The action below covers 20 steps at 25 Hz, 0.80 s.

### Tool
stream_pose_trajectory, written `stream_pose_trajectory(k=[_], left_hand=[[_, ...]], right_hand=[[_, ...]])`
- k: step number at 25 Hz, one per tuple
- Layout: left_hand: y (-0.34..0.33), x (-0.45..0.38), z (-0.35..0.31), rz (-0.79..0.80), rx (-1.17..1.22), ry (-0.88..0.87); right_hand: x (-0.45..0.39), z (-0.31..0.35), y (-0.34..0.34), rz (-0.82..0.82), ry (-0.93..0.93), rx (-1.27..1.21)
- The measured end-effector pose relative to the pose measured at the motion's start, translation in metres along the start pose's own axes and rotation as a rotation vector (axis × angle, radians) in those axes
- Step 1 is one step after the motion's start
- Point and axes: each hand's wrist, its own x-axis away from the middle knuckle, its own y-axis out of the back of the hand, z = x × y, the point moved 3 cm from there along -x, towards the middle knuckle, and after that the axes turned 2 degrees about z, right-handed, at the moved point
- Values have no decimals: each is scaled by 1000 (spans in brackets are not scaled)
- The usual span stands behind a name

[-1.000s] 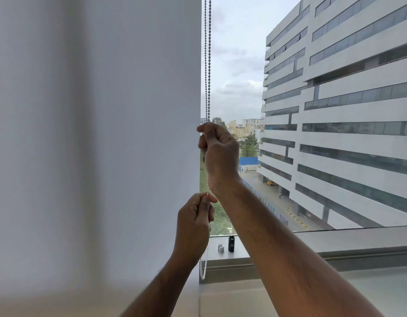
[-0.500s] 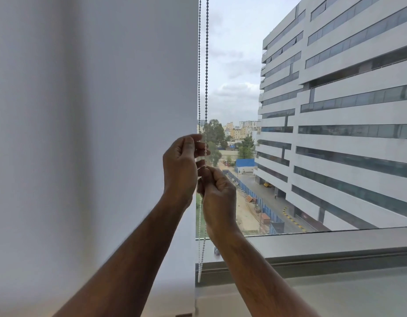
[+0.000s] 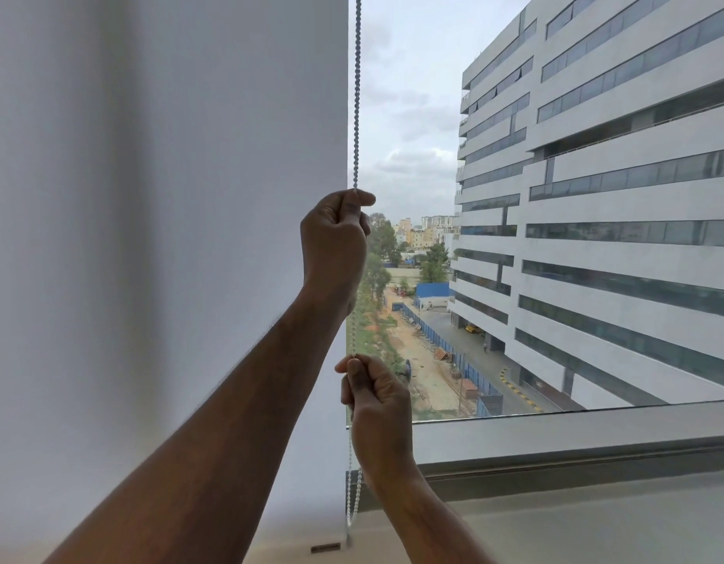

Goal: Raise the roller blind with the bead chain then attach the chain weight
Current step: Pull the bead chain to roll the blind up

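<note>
A white roller blind (image 3: 169, 238) covers the left half of the window, and its bottom bar (image 3: 325, 548) hangs just above the sill. The bead chain (image 3: 356, 95) runs down along the blind's right edge. My left hand (image 3: 334, 242) is closed on the chain at mid height. Lower down, my right hand (image 3: 376, 405) grips the same chain. The chain's bottom loop (image 3: 353, 502) dangles below my right hand, near the sill. The chain weight is not visible.
The window sill (image 3: 576, 519) and grey frame (image 3: 555, 433) run along the bottom right. Through the glass I see a large white office building (image 3: 617, 197) and a street far below.
My left hand has gone up the chain and my right hand has come down it; half a second ago they were side by side. The view shifted slightly.
</note>
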Motion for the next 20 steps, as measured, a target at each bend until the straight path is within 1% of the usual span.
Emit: stream_pose_trajectory(k=[5, 9, 11, 13, 16, 18, 20], left_hand=[[17, 18, 22, 23, -52, -35], [27, 37, 41, 30, -95, -45], [30, 47, 49, 27, -110, -35], [32, 57, 57, 22, -134, -45], [33, 73, 70, 19, -218, -67], [33, 82, 78, 18, -231, -47], [33, 88, 83, 25, -210, -23]], right_hand=[[12, -20, 6, 53, -95, 7], [0, -12, 9, -13, -103, 140], [-20, 7, 7, -38, -41, 187], [-44, 37, 1, -55, 62, 195], [-81, 87, -12, -41, 190, 121], [-101, 114, -23, -24, 217, 89], [-116, 132, -34, 10, 188, 32]])
